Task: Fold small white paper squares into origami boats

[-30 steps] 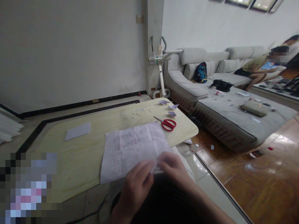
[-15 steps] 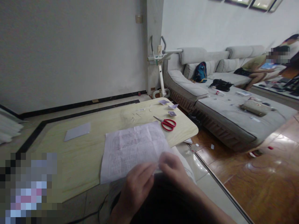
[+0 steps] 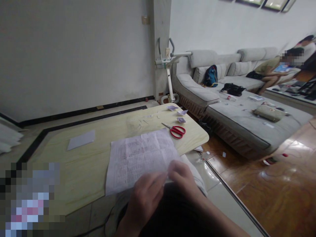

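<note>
My left hand and my right hand are close together above the near edge of the table, fingers bent in a pinch. Whatever is between the fingertips is hidden and blurred. Just beyond them lies a creased printed sheet of paper, its near edge hanging over the table edge. Scissors with red handles rest past the sheet's far right corner, blades to the left. Small folded paper pieces sit near the far right corner of the table. Thin paper scraps are scattered left of the scissors.
A white rectangular pad or stack of paper lies on the left of the pale wooden table. A grey sofa holding bags stands to the right, where a person sits. Exercise equipment stands by the pillar.
The view has shifted very slightly. My left hand has moved a little, its fingers blurred; my right hand stays nearly in place. The things on the table lie as before.
</note>
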`<state>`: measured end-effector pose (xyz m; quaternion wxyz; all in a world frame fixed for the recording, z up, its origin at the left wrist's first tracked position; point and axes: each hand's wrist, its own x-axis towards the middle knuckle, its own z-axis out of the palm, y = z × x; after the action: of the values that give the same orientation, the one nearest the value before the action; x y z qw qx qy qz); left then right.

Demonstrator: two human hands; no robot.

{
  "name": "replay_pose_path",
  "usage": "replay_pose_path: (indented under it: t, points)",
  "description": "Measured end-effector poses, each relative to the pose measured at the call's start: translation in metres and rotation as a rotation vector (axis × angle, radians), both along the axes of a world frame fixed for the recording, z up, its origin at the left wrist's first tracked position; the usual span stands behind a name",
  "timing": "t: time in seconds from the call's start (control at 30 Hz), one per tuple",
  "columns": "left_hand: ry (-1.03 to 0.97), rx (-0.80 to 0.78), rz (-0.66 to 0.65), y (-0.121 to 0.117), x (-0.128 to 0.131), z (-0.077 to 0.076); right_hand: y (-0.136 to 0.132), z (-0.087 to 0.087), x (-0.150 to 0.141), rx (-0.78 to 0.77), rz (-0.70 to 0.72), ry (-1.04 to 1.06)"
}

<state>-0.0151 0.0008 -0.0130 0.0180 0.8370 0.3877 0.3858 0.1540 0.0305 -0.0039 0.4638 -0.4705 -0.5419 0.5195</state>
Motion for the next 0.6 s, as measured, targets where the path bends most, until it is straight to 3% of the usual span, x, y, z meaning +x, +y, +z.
replay_pose_path:
  t: [0.13,0.37,0.6]
  points:
    - [-0.012,0.021,0.007,0.0006,0.0011,-0.0003,-0.0008,-0.0013,-0.0027,0.008,-0.047,-0.029]
    - [-0.321,-0.287,0.163,-0.0022,0.0033,0.0034,-0.0027,0.0072,-0.0005,0.064,0.062,0.019]
    - [-0.366,-0.332,0.149,-0.0032,0.0040,0.0037,-0.0026,0.0071,-0.0025,0.166,0.051,-0.012]
